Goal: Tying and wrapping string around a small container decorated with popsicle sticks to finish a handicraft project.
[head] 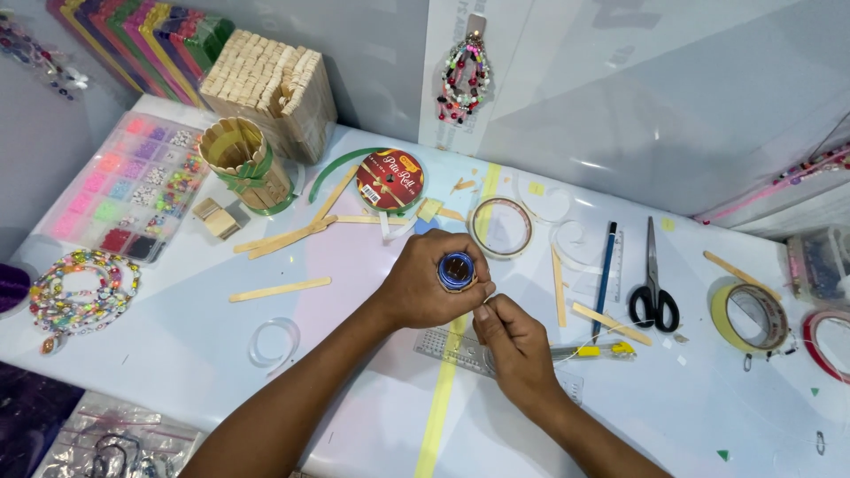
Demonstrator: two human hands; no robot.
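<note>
- Blue spool [457, 271]: small and round, its open end faces the camera; it sits at the centre of the scene, held above the tabletop [354, 372].
- Left hand [431, 281]: grip wrapped around the blue spool, fingers curled on its far and left sides; the spool shows at the right edge of the fist.
- Right hand [512, 345]: lies just near and right of the spool; thumb and forefinger are pressed together right below it. What the pinch holds is too fine to tell.
- Clear ruler [452, 347]: lies flat under both hands, crossing a yellow tape strip [440, 407] that runs from near to far.
- Yellow-tipped tool [602, 350]: just right of the right hand.
- Clear tape ring [501, 227]: just beyond the hands, on the far side.
- Red ribbon reel [390, 180]: far and left of the clear tape ring.
- Wooden sticks [280, 289]: scattered left of the hands.
- Stick-built cup [243, 164]: far left, next to a bead organiser box [124, 186].
- Scissors [653, 288] and blue pencil [606, 270]: right of the hands, well apart from them.
- Yellow tape roll [749, 317]: further right.
- Beaded necklace [81, 292]: at the left edge.
</note>
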